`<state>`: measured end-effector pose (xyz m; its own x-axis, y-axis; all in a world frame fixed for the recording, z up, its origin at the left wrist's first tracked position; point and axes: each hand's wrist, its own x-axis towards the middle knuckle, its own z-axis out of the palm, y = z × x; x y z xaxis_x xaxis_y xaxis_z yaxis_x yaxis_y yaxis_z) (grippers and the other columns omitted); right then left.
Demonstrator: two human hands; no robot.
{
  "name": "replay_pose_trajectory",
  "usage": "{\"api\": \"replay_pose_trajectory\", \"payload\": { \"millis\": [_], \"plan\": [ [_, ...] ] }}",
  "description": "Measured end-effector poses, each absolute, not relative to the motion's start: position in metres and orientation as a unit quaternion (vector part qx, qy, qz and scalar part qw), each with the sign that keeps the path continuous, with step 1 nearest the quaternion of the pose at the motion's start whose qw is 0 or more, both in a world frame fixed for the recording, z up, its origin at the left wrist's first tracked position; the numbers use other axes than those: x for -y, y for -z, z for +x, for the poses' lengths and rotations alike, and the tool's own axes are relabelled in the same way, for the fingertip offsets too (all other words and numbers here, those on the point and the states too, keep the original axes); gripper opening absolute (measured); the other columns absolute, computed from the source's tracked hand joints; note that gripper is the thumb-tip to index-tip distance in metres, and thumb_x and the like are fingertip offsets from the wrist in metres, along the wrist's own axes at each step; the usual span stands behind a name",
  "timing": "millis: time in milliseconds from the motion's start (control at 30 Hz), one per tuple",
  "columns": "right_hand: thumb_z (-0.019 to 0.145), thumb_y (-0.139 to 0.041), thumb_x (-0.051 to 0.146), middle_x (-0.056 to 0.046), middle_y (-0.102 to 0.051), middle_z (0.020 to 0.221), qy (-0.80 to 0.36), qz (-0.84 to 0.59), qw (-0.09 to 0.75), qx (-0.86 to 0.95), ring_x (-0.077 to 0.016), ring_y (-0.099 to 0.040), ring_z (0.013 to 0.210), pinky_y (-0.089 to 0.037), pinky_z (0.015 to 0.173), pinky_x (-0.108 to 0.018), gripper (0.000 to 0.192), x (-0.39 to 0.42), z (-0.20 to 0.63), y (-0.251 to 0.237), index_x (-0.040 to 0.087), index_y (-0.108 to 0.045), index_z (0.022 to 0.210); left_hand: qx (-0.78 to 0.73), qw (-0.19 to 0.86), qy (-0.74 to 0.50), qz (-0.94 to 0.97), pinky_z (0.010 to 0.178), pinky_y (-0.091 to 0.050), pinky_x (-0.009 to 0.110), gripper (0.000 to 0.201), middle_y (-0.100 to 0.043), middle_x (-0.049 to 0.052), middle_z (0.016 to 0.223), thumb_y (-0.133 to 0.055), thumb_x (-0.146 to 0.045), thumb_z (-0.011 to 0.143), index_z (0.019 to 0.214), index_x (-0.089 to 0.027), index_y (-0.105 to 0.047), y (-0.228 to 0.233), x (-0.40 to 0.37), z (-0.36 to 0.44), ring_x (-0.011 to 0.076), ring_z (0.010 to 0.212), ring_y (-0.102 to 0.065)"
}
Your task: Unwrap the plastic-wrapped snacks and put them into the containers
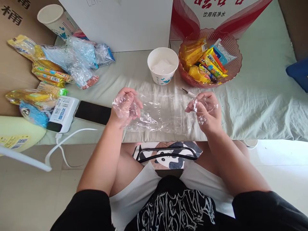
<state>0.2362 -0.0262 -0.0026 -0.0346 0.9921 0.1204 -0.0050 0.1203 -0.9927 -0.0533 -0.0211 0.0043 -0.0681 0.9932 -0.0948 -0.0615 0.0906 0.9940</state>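
Observation:
Both my hands wear thin clear plastic gloves and hover over the front edge of a low table covered in pale green cloth (pixel 260 106). My left hand (pixel 125 107) is curled, pinching one end of a clear plastic sheet (pixel 166 115). My right hand (pixel 207 110) pinches the other end, so the sheet stretches between them just above the cloth. A white paper bowl (pixel 163 65) with something white inside stands just beyond the sheet. Right of it sits a pink plastic basket (pixel 234 69) full of wrapped snacks.
A small metal tool (pixel 188 92) lies near my right hand. A black phone (pixel 92 112) and a white power bank (pixel 63 114) with cable lie at left. Snack packets (pixel 49 72) and crumpled wrappers (pixel 79 61) pile at the back left, by a paper cup (pixel 55 21). Boxes stand behind.

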Motion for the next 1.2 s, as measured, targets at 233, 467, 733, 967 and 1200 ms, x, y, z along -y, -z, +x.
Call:
{"api": "replay_pose_trajectory", "payload": {
  "millis": [233,467,733,967,1200],
  "plan": [
    [0.085,-0.076,0.068,0.006,-0.056,0.058,-0.515,-0.467,0.482,0.533,-0.0096,-0.052,0.046,-0.041,0.044,-0.025,0.046,0.027,0.234,0.001,0.025,-0.059,0.087,-0.515,0.558,-0.487,0.432,0.030,-0.015,0.020,0.045,-0.050,-0.011,0.045,-0.072,-0.069,0.087,0.095,-0.026,-0.059,-0.014,0.027,-0.058,0.0043,0.025,-0.027],
    [0.081,-0.079,0.070,0.007,-0.048,0.059,-0.480,-0.500,0.527,0.492,-0.0079,-0.041,0.046,-0.031,0.039,-0.022,0.050,0.026,0.233,-0.003,0.026,-0.055,0.084,-0.540,0.571,-0.447,0.428,0.031,-0.013,0.021,0.050,-0.053,-0.007,0.045,-0.077,-0.070,0.080,0.092,-0.024,-0.063,-0.014,0.024,-0.055,0.0063,0.028,-0.032],
    [0.084,-0.079,0.065,0.007,-0.045,0.063,-0.472,-0.515,0.558,0.447,-0.0091,-0.039,0.047,-0.028,0.038,-0.022,0.045,0.022,0.238,0.000,0.027,-0.055,0.089,-0.521,0.643,-0.402,0.392,0.048,-0.048,0.021,0.048,-0.070,-0.002,0.078,-0.095,-0.039,0.061,0.093,-0.021,-0.065,-0.022,0.022,-0.055,0.0126,0.058,-0.068],
    [0.082,-0.081,0.064,0.007,-0.041,0.059,-0.483,-0.511,0.558,0.441,-0.0076,-0.036,0.045,-0.026,0.039,-0.021,0.047,0.023,0.237,0.000,0.027,-0.052,0.085,-0.523,0.584,-0.448,0.430,0.036,-0.031,0.020,0.037,-0.066,-0.004,0.064,-0.082,-0.049,0.079,0.100,-0.025,-0.063,-0.013,0.025,-0.059,0.0094,0.037,-0.051],
    [0.077,-0.082,0.065,0.008,-0.046,0.062,-0.517,-0.505,0.542,0.429,-0.0087,-0.040,0.047,-0.032,0.042,-0.024,0.048,0.023,0.239,-0.002,0.028,-0.059,0.096,-0.531,0.557,-0.470,0.431,0.043,-0.038,0.025,0.041,-0.067,0.000,0.064,-0.078,-0.062,0.080,0.092,-0.024,-0.065,-0.012,0.021,-0.052,0.0139,0.044,-0.059]
  ]
}}
